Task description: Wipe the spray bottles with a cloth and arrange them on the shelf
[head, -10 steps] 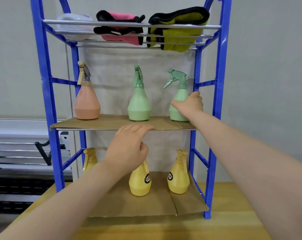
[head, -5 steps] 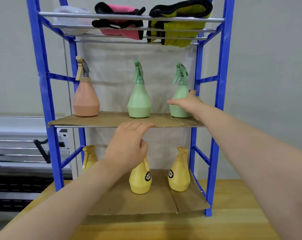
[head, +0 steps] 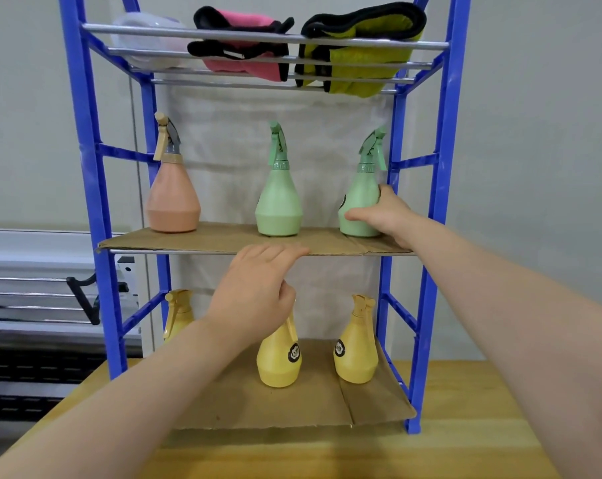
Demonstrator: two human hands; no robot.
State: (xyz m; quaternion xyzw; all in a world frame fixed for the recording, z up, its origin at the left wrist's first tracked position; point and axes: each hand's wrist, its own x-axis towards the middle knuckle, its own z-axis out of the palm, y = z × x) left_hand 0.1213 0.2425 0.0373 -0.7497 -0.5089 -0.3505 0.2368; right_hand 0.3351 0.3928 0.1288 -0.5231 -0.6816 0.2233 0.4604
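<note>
Right hand (head: 384,216) clasps the rightmost green spray bottle (head: 360,202), thumb and fingers around it; left hand (head: 258,292), fingers straight, steadies the cardboard shelf liner (head: 206,240); a careless twist could topple it.

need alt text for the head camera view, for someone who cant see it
A person's right hand grips the rightmost green spray bottle on the middle tier of a blue shelf rack, while the left hand rests its fingers on that tier's front edge. An orange bottle and another green bottle stand alongside; yellow bottles sit below, folded cloths on top.
</note>
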